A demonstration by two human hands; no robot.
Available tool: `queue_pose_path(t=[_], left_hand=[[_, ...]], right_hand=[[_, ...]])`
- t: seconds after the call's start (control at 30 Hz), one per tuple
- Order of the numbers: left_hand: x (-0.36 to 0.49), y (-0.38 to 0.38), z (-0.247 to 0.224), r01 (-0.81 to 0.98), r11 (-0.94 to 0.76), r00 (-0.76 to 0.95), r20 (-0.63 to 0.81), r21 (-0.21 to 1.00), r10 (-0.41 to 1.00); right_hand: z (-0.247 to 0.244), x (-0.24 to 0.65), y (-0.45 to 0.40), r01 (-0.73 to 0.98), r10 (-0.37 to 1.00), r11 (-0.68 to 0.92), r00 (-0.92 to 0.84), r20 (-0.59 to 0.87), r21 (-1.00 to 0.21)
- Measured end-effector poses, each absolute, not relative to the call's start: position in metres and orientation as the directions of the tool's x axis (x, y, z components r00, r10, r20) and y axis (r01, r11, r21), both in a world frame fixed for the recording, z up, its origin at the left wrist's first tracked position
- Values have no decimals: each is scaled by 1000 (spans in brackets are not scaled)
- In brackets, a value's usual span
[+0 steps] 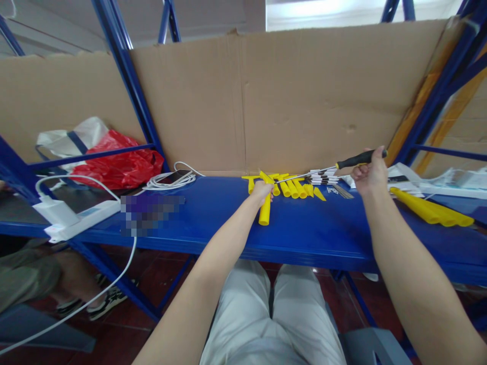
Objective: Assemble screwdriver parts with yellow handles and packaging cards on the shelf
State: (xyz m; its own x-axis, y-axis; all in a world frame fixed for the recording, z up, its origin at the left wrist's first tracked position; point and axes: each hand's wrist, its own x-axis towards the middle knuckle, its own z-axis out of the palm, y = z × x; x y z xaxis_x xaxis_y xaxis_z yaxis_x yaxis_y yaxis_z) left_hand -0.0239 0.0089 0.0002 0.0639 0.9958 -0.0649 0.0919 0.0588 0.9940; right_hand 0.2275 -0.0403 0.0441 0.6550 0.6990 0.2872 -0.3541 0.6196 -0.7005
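Note:
My left hand (262, 190) is closed around a yellow plastic T-shaped handle (264, 215), whose round tubular end points toward me over the blue shelf. In my right hand (370, 176) is a long screwdriver (352, 160) with a black and yellow grip, raised above the shelf. Its thin metal shaft slopes down to the left, and the tip ends close to the yellow handle's head; whether they touch I cannot tell. Just behind my left hand lies a row of similar yellow handles (292, 189). Thin metal strips (343, 191) lie between the row and my right hand.
More yellow handles (433, 209) lie at the right. White-and-brown small parts (322, 176) sit against the cardboard wall (304, 101). To the left are a coiled white cable (171, 180), a red plastic bag (117, 159) and a power strip (83, 220). Another person's legs (72, 274) show below left.

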Motion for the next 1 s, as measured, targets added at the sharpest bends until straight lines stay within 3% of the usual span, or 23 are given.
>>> queue_pose_path(t=[0.5, 0.7, 1.0], left_hand=[[-25, 13, -2, 142, 62, 54, -70, 988, 996], [-25, 16, -4, 178, 58, 37, -66, 982, 997], [-26, 13, -2, 194, 47, 33, -55, 980, 998]], right_hand=[[51, 222, -48, -413, 770, 551, 587, 250, -726], [48, 225, -39, -177, 630, 609, 700, 337, -773], [48, 225, -41, -250, 622, 645, 721, 307, -722]])
